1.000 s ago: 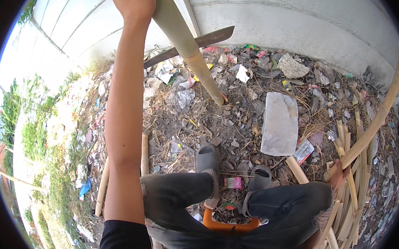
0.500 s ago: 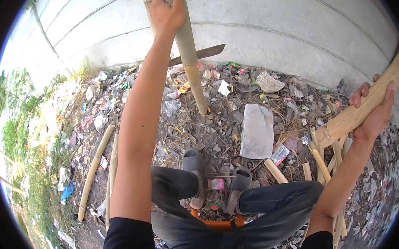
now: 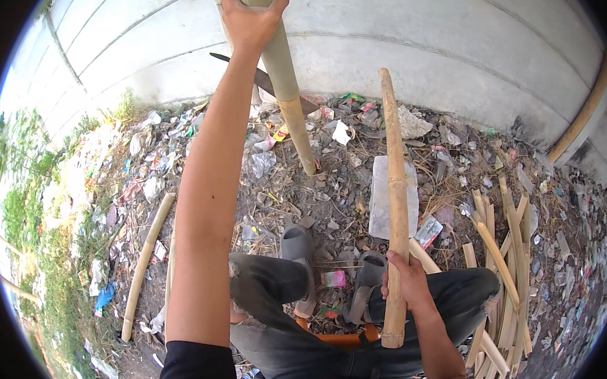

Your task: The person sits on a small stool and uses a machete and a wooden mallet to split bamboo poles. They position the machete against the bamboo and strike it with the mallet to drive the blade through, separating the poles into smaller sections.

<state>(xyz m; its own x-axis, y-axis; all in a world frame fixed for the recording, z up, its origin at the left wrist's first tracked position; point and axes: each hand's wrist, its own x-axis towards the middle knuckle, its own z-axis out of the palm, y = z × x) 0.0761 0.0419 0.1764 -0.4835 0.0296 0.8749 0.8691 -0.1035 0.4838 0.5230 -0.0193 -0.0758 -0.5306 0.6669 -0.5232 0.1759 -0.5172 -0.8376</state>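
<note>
My left hand (image 3: 247,23) is closed round an upright bamboo pole (image 3: 277,54) at the top. Its lower end meets the littered ground. A second strip of bamboo shows beside the pole at the top left, partly hidden by the hand. A dark machete blade (image 3: 264,82) slants across behind the pole; whether it is wedged in the bamboo I cannot tell. My right hand (image 3: 408,283) grips a bamboo stick (image 3: 396,187) near its lower end. The stick stands nearly upright in view, in front of a pale stone block (image 3: 382,200) and above my right thigh.
Split bamboo strips (image 3: 512,269) lie heaped at the right. A bamboo length (image 3: 147,267) lies at the left. A concrete wall (image 3: 421,45) runs across the back, with a bamboo post (image 3: 583,111) against it. A rock (image 3: 414,124) and scattered plastic litter cover the ground.
My right hand has swung from the far right to the middle with the bamboo stick. The machete has turned, its right end now lower. My left hand has shifted slightly on the pole.
</note>
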